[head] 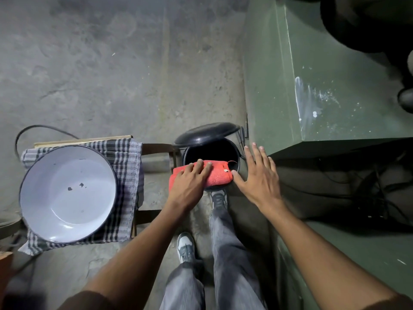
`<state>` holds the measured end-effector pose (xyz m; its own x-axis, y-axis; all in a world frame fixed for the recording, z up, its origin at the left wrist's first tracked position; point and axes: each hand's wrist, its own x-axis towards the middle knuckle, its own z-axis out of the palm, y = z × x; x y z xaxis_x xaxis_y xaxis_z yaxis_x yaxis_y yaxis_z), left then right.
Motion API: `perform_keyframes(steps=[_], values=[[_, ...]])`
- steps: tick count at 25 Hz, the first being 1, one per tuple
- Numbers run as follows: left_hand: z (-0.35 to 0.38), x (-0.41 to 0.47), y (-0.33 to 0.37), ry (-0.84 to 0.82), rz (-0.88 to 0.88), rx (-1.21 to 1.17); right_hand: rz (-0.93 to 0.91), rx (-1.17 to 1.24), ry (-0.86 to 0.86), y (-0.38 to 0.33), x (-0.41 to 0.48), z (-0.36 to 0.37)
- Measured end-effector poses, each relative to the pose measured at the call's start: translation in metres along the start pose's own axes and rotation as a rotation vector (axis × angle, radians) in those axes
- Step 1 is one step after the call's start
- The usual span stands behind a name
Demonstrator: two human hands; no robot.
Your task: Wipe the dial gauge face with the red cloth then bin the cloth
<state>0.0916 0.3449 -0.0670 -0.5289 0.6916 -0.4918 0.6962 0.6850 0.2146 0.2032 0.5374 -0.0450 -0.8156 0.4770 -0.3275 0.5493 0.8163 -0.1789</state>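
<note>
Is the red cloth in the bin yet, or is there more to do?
Nearly. The bin has its lid up, with a foot at its base. The left hand holds the red cloth over the opening; the right hand hovers open beside it. Only the drop remains. The gauge isn't in view, so I can't check the wiping.

Dim indoor light, flat, coming from upper left. Concrete floor [111, 63] evenly lit; right side under green cabinet [312, 86] falls to deep shadow. Soft glare on white basin [67, 193]. Wide-angle bend at edges, corners dark. Slight motion blur on right hand [259, 175].
</note>
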Motion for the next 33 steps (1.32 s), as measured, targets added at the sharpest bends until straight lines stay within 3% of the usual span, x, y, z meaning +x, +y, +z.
perform_keyframes(steps=[5,18,28,33], values=[[0.021,0.031,0.01,-0.044,0.025,-0.002,0.035,0.017,-0.015,0.01,0.01,0.016],[0.029,0.061,0.015,0.065,0.051,0.031,0.042,0.006,-0.069,0.009,0.022,0.022],[-0.051,0.031,-0.01,0.329,-0.033,0.037,0.025,0.028,0.035,-0.026,0.012,-0.029],[-0.126,0.0,-0.004,0.459,-0.017,0.056,0.005,0.011,0.15,-0.052,-0.002,-0.101]])
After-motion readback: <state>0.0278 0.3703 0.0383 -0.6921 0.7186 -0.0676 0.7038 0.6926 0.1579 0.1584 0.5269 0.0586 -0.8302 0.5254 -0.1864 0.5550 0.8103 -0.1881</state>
